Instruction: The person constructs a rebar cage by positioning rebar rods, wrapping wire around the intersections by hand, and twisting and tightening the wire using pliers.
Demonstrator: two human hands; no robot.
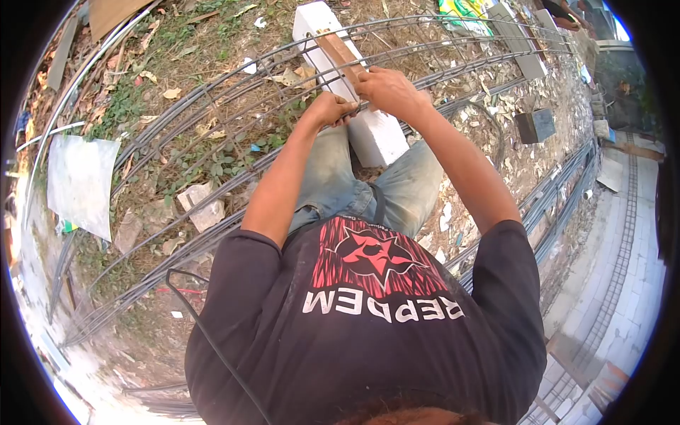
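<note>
My left hand (330, 110) is closed, its fingers curled in a pinch beside the thin steel bars (283, 95) that run across in front of me. What sits between those fingers is too small to make out. Close to it, my right hand (391, 92) has its fingers bent down by the near end of a brown wooden strip (338, 53); its fingertips are partly hidden. The strip lies lengthwise over a long white block (312, 18). Between my knees shows the near end of white block (379, 138), under the bars and my hands.
More long steel bars (567, 180) lie bundled at the right. A grey block (535, 126) rests on the littered ground beyond my right arm. At the left are a pale sheet (81, 180) and a broken stone chunk (202, 205). A bright plastic bag (464, 15) lies far ahead.
</note>
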